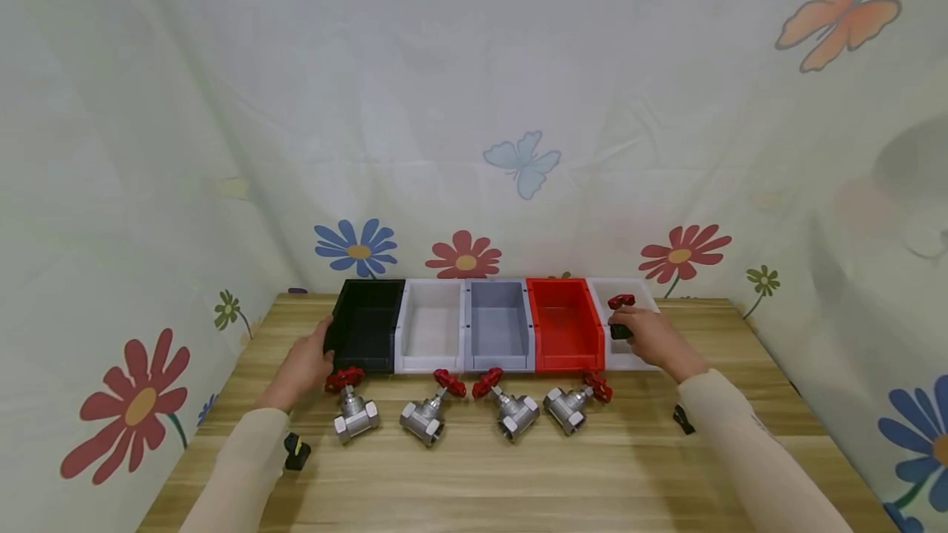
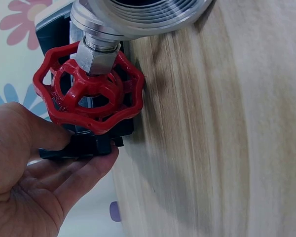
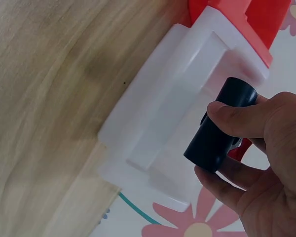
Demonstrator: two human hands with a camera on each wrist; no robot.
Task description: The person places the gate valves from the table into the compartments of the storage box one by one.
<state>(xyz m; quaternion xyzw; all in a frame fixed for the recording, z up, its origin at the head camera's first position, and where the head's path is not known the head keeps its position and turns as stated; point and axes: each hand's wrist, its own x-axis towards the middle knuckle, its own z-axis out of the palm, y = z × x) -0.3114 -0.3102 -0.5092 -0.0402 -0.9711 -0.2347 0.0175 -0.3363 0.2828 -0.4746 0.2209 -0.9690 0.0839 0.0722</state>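
My left hand (image 1: 305, 359) grips the left side wall of the black bin (image 1: 368, 327), thumb and fingers on either side of it in the left wrist view. Close in front of that hand stands a metal valve (image 1: 356, 419) with a red handwheel (image 2: 91, 94). Over the white bin (image 3: 148, 94) at the row's right end, my right hand (image 1: 652, 337) holds a valve with a black tubular body (image 3: 221, 123) between thumb and fingers. Its red handle (image 1: 620, 300) shows above the hand in the head view; the fingers partly hide it in the right wrist view.
Between the end bins sit another white bin (image 1: 433, 323), a grey bin (image 1: 499, 323) and a red bin (image 1: 566, 323), side by side. Three more metal valves, one a middle valve (image 1: 516, 418), lie before the row. A patterned cloth (image 1: 444, 105) hangs behind the wooden table (image 1: 474, 484).
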